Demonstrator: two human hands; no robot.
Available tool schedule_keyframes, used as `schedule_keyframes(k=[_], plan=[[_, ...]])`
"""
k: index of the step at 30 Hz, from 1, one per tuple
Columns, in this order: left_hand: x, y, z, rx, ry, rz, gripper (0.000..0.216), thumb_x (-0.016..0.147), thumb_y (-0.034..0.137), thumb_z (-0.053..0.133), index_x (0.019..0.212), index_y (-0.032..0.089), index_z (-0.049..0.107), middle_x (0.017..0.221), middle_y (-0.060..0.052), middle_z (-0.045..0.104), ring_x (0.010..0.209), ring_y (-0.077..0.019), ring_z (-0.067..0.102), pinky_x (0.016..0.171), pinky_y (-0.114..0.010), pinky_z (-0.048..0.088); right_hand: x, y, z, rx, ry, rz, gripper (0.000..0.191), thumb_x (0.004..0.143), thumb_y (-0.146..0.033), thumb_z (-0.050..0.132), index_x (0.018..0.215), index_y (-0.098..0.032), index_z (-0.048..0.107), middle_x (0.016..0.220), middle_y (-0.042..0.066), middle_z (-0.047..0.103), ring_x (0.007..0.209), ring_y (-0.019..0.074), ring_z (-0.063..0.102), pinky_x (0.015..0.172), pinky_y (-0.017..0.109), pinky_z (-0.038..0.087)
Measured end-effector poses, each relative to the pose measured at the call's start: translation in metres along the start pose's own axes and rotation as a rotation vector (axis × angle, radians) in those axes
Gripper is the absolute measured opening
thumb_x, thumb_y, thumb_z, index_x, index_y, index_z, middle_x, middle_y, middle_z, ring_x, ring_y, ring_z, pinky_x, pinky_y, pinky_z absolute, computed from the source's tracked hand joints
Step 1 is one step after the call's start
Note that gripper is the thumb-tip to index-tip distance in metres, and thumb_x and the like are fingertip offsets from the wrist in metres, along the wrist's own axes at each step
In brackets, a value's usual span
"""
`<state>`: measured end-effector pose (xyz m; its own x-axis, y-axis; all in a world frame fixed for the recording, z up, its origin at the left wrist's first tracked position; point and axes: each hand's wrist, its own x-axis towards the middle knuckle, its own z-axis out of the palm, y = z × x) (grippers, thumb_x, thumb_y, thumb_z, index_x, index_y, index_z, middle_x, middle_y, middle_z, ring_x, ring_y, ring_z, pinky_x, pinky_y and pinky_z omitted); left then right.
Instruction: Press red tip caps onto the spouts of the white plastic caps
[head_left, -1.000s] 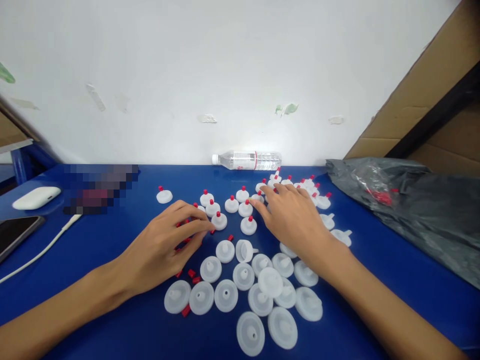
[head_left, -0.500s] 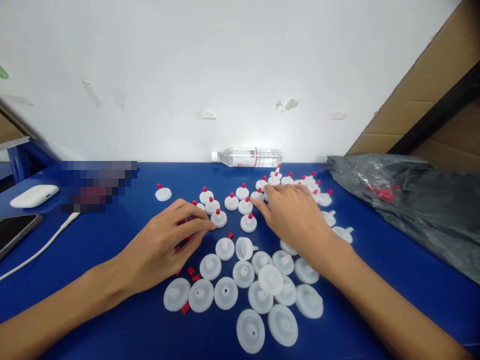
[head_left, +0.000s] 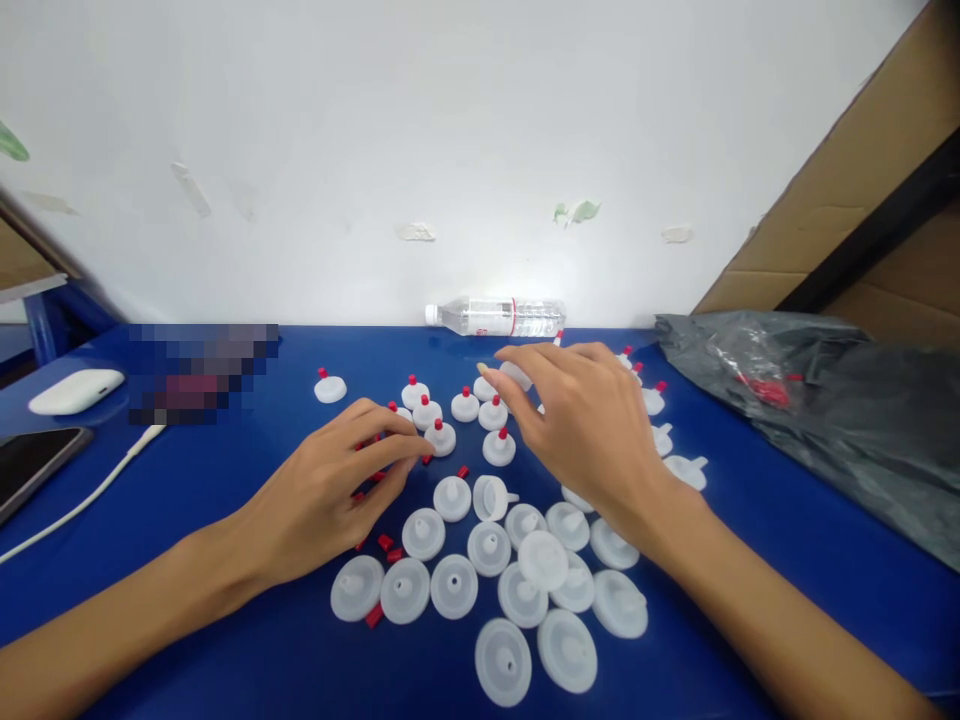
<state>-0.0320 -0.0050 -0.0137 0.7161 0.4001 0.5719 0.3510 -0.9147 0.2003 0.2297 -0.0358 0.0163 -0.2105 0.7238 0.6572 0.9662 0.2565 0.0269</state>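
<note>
Fingers of the right hand (head_left: 581,410) have lifted slightly over the red-tipped lids (head_left: 499,450); thumb and forefinger stand apart, a white lid (head_left: 516,376) showing between them, whether gripped I cannot tell. Handling seems centred there. Left hand (head_left: 341,485) stays loosely curled beside red caps (head_left: 395,555), its hold unclear. Beyond the right hand, a bottle (head_left: 491,316) bears red print too small to read.
</note>
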Motion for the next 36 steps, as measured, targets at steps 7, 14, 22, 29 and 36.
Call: schedule_keyframes(k=[7,14,22,29,36], plan=[[0.0024,0.0021,-0.0016,0.050,0.026,-0.005,0.029,0.106,0.010,0.058,0.130,0.025,0.065,0.110,-0.005,0.074,0.096,-0.0194,0.070,0.085,-0.035,0.061,-0.0019,-0.0037,0.0031,0.130,-0.024,-0.126,0.031,0.112,-0.024,0.048,0.128,-0.015,0.073,0.120,0.012,0.080,0.099,0.0237,0.076,0.086,0.037,0.055],[0.0011,0.0025,-0.0032,0.076,0.066,-0.035,0.040,0.105,0.007,0.061,0.139,0.028,0.061,0.116,-0.002,0.073,0.101,-0.0180,0.070,0.090,-0.034,0.062,-0.0021,-0.0056,0.0027,0.216,-0.026,-0.206,0.036,0.112,-0.027,0.049,0.139,-0.011,0.067,0.127,0.015,0.077,0.110,0.0256,0.073,0.090,0.039,0.059],[0.0016,0.0028,-0.0026,0.062,0.062,-0.033,0.045,0.103,0.003,0.062,0.140,0.027,0.060,0.119,-0.002,0.070,0.105,-0.0177,0.069,0.093,-0.033,0.060,-0.0035,-0.0071,0.0001,0.242,-0.102,-0.224,0.046,0.113,-0.027,0.046,0.157,-0.012,0.051,0.128,0.010,0.078,0.103,0.0201,0.073,0.087,0.035,0.057],[0.0009,0.0028,-0.0031,0.060,0.067,-0.032,0.044,0.103,0.002,0.062,0.139,0.027,0.061,0.119,-0.002,0.071,0.104,-0.0171,0.069,0.093,-0.032,0.059,-0.0033,-0.0041,0.0037,0.227,-0.088,-0.243,0.047,0.113,-0.027,0.047,0.156,-0.010,0.052,0.117,0.010,0.080,0.097,0.0213,0.071,0.085,0.038,0.057],[0.0021,0.0035,-0.0036,0.092,0.088,-0.007,0.038,0.103,0.004,0.062,0.135,0.023,0.064,0.116,-0.003,0.072,0.102,-0.0166,0.071,0.094,-0.029,0.057,-0.0042,-0.0046,0.0047,0.256,-0.052,-0.301,0.026,0.108,-0.019,0.058,0.129,-0.012,0.071,0.127,0.011,0.078,0.109,0.0251,0.072,0.093,0.041,0.058]])
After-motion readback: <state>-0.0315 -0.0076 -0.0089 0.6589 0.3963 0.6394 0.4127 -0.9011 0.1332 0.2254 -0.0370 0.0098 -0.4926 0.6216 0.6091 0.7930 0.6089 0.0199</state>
